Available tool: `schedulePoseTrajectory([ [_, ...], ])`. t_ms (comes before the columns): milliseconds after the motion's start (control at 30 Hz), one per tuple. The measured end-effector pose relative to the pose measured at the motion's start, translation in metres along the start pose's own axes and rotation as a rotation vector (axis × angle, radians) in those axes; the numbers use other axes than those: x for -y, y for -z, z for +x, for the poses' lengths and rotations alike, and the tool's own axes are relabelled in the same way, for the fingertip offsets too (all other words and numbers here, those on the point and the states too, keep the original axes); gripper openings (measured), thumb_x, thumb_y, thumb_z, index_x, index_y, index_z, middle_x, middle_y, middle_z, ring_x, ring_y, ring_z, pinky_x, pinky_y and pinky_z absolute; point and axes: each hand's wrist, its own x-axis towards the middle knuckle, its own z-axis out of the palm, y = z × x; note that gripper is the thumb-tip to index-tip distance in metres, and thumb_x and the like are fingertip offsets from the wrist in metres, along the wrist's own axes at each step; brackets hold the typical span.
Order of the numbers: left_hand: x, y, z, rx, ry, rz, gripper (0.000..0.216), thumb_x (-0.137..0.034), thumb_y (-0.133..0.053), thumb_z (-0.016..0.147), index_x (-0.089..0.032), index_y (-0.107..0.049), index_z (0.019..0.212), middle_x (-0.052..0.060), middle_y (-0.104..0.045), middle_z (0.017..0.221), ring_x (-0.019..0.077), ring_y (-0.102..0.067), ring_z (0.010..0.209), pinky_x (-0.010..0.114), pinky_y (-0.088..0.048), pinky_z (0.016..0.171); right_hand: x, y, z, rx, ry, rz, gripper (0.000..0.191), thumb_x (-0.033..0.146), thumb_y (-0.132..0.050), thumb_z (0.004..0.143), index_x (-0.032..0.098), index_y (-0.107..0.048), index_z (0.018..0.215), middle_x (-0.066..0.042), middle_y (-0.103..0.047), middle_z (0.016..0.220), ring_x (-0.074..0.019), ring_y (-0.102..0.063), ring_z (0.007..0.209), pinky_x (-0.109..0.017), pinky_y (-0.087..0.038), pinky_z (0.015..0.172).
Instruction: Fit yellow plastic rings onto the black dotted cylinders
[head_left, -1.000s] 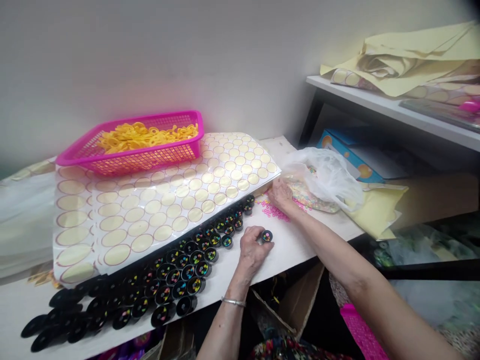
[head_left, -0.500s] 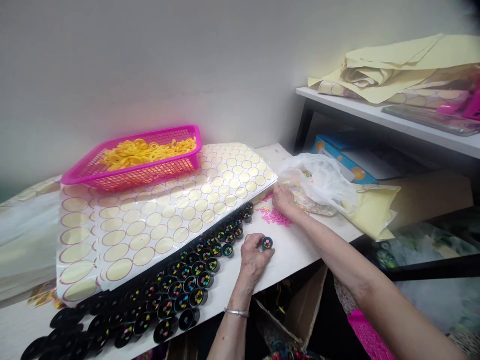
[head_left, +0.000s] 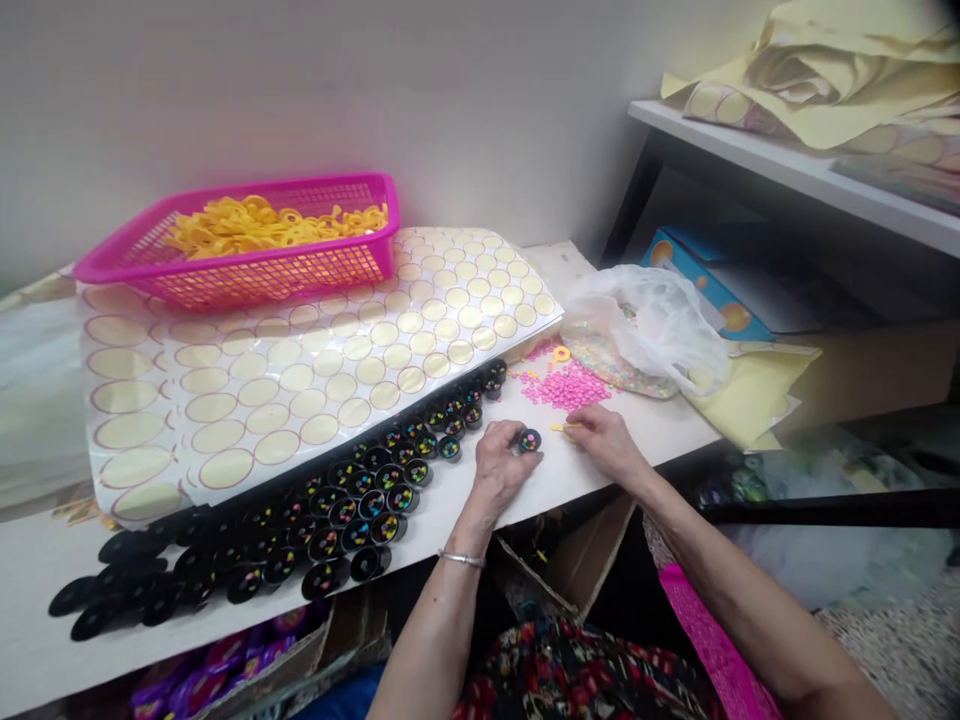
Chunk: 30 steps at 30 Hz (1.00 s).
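My left hand is closed around a small round black cup with a pink bead showing in its top, held at the table. Just to its right, my right hand pinches a thin yellow plastic piece; its far end sticks out toward the cup. Behind the right hand lies a loose pile of pink beads, with a yellow ring-shaped piece on its far side. Left of my left hand stand several rows of similar black cups, many showing coloured beads inside.
A pink basket full of yellow ring pieces rests on printed sticker sheets. A clear bag of beads and a yellow packet lie at right, under a white shelf. An open cardboard box sits below the table edge.
My right hand has drawn back from the beads toward the cup and now pinches a yellow piece. A yellow ring shows by the beads. My left hand keeps the cup; the view has shifted.
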Motion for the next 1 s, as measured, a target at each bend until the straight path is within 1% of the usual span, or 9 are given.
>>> schedulePoseTrajectory([
  [67, -0.002, 0.001, 0.0, 0.001, -0.001, 0.002, 0.025, -0.014, -0.069, 0.054, -0.018, -0.061, 0.077, 0.0, -0.058, 0.075, 0.0146, -0.052, 0.075, 0.027, -0.042, 0.069, -0.002, -0.001, -0.009, -0.005, 0.14, -0.207, 0.014, 0.022, -0.054, 0.069, 0.016, -0.06, 0.08, -0.004, -0.055, 0.079, -0.0157, -0.054, 0.073, -0.029, -0.044, 0.068],
  [133, -0.005, 0.002, -0.001, 0.005, 0.004, 0.006, 0.025, -0.013, -0.069, 0.054, -0.017, -0.061, 0.078, 0.0, -0.058, 0.076, 0.0144, -0.052, 0.075, 0.026, -0.042, 0.069, 0.0, -0.001, -0.014, 0.053, 0.218, -0.417, 0.016, 0.016, -0.051, 0.072, 0.015, -0.059, 0.086, -0.007, -0.054, 0.089, -0.0177, -0.052, 0.085, -0.029, -0.042, 0.077],
  [267, -0.006, 0.002, -0.001, 0.005, 0.002, 0.023, 0.025, -0.013, -0.069, 0.054, -0.017, -0.062, 0.077, 0.0, -0.059, 0.075, 0.0146, -0.052, 0.075, 0.027, -0.042, 0.07, 0.01, 0.0, -0.019, 0.139, 0.2, -0.781, 0.016, 0.011, -0.045, 0.077, 0.016, -0.057, 0.086, -0.009, -0.053, 0.095, -0.0211, -0.047, 0.092, -0.03, -0.038, 0.076],
  [433, -0.001, -0.002, 0.0, -0.012, -0.009, 0.001, 0.025, -0.014, -0.07, 0.053, -0.017, -0.062, 0.077, -0.001, -0.059, 0.074, 0.0147, -0.052, 0.075, 0.026, -0.042, 0.069, 0.015, 0.002, -0.022, 0.182, 0.156, -0.922, 0.014, 0.011, -0.044, 0.079, 0.014, -0.055, 0.086, -0.011, -0.053, 0.093, -0.0226, -0.045, 0.088, -0.031, -0.036, 0.075],
  [567, -0.001, -0.002, 0.0, -0.003, -0.005, -0.013, 0.025, -0.015, -0.069, 0.053, -0.018, -0.062, 0.076, 0.0, -0.058, 0.073, 0.0151, -0.052, 0.074, 0.027, -0.043, 0.068, 0.009, 0.005, -0.02, 0.154, 0.164, -0.83, 0.013, 0.012, -0.045, 0.078, 0.014, -0.057, 0.082, -0.01, -0.052, 0.089, -0.0226, -0.047, 0.085, -0.033, -0.039, 0.073],
  [667, -0.001, 0.0, 0.0, 0.007, -0.019, -0.034, 0.032, -0.013, -0.069, 0.05, -0.017, -0.063, 0.081, 0.002, -0.06, 0.08, 0.0172, -0.053, 0.08, 0.03, -0.045, 0.074, 0.01, 0.004, -0.018, 0.027, 0.254, -0.503, 0.016, 0.019, -0.053, 0.077, 0.015, -0.057, 0.092, -0.008, -0.053, 0.09, -0.0194, -0.051, 0.082, -0.031, -0.042, 0.073],
  [767, 0.001, 0.003, -0.002, 0.008, -0.01, -0.167, 0.045, -0.006, -0.059, 0.051, -0.017, -0.061, 0.095, 0.005, -0.061, 0.095, 0.0184, -0.054, 0.09, 0.032, -0.045, 0.083, 0.021, -0.005, -0.017, -0.047, 0.392, -0.22, 0.025, 0.027, -0.06, 0.076, 0.019, -0.057, 0.099, -0.005, -0.057, 0.093, -0.019, -0.054, 0.086, -0.032, -0.044, 0.077],
  [900, 0.006, 0.006, -0.006, -0.036, 0.129, -0.495, 0.055, -0.002, -0.041, 0.05, -0.016, -0.06, 0.1, 0.005, -0.061, 0.1, 0.0158, -0.056, 0.094, 0.03, -0.044, 0.088, 0.037, -0.023, -0.016, -0.036, 0.495, -0.218, 0.026, 0.024, -0.066, 0.072, 0.021, -0.06, 0.097, -0.005, -0.063, 0.09, -0.0212, -0.053, 0.087, -0.035, -0.045, 0.078],
  [1000, 0.005, 0.008, -0.007, -0.119, 0.239, -0.671, 0.046, -0.003, -0.04, 0.052, -0.015, -0.063, 0.09, 0.004, -0.065, 0.09, 0.0144, -0.058, 0.086, 0.028, -0.045, 0.083, 0.039, -0.033, -0.016, -0.002, 0.5, -0.271, 0.031, 0.019, -0.067, 0.069, 0.019, -0.061, 0.1, -0.006, -0.064, 0.088, -0.0221, -0.052, 0.086, -0.034, -0.046, 0.074],
])
